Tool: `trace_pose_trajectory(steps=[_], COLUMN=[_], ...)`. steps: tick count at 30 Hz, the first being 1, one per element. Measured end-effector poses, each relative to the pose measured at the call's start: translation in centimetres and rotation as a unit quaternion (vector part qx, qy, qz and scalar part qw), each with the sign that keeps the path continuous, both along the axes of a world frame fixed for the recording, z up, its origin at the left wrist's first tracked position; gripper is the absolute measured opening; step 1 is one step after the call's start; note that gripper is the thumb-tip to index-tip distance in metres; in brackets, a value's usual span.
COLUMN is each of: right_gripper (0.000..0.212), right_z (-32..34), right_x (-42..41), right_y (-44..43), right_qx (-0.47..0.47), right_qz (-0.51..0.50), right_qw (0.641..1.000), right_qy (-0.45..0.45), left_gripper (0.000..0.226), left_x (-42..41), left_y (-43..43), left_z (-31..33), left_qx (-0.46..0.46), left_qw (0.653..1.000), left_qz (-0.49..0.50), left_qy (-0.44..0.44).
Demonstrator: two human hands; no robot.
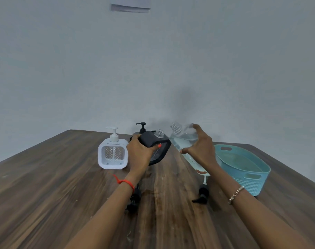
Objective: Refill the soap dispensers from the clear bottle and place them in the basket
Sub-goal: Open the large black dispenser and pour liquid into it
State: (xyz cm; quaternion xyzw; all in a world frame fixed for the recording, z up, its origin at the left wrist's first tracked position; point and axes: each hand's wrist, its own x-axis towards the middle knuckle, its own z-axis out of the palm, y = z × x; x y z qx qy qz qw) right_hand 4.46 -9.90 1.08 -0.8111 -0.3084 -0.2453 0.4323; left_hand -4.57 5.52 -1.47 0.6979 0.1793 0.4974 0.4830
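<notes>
Spillage is the main worry here. My left hand (140, 150) is wrapped round the black dispenser (163, 150), fingers curled over its top and thumb at the front. It's tipped toward the right w/ its neck uncapped. My right hand (200, 148) grips the clear bottle (182, 139) round its upper body, fingers spread wide and curled on. The bottle leans left, mouth open, roughly half full of clear liquid. The two mouths are near each other but not lined up, and the bottle's mouth sits higher and just to the right.

Both necks are narrow, so if I tip before they line up, soap runs down the black casing and onto the table (63, 177). Both things are slanted, so a sudden glug could overshoot. Wet plastic could also slip in my grip.

One loose pump (202, 194) lies under my right forearm and the other pump (133, 202) under my left wrist, so either arm could knock one off. The basket (251, 184) stands just right of the bottle, nothing visible in it. The white dispenser (112, 155) stands to the left, capped. A third one, black-topped, stands behind, mostly hidden.
</notes>
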Motion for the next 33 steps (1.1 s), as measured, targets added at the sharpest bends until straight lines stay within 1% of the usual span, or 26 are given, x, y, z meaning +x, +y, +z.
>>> trace_pose_trajectory(steps=[5,8,12,15,19,22,28,33], right_gripper=[0.082,0.082,0.083,0.083,0.081,0.081,0.077,0.079], right_z=[0.2,0.3,0.3,0.3,0.2,0.2,0.2,0.7], right_x=[-0.7,-1.1,-1.6,-1.9,-2.1,-2.1,-2.0,-2.1], right_y=[-0.1,-0.1,0.0,0.0,0.2,0.4,0.4,0.3], right_qx=[-0.042,-0.064,-0.079,-0.098,-0.119,-0.146,-0.164,-0.205], right_qz=[-0.016,-0.025,-0.027,-0.028,-0.037,-0.051,-0.052,-0.065], right_qw=[0.999,0.998,0.996,0.995,0.992,0.987,0.984,0.975], right_qy=[-0.013,-0.018,-0.017,-0.022,-0.031,-0.038,-0.045,-0.053], left_gripper=[0.051,0.046,0.045,0.050,0.051,0.054,0.056,0.056], left_x=[-0.4,-0.6,-0.6,-0.5,-0.5,-0.6,-0.5,-0.8], left_y=[-0.5,-0.7,-0.9,-0.8,-0.9,-0.9,-0.9,-1.1], left_z=[0.2,0.0,-0.3,-0.7,-0.8,-0.9,-1.0,-1.2], left_qx=[0.018,0.053,0.089,0.085,0.085,0.083,0.070,0.058], left_qw=[0.999,0.998,0.995,0.994,0.993,0.994,0.995,0.996], left_qz=[0.021,0.027,0.048,0.060,0.075,0.073,0.077,0.067], left_qy=[-0.019,-0.027,-0.022,-0.016,-0.015,-0.011,-0.003,-0.014])
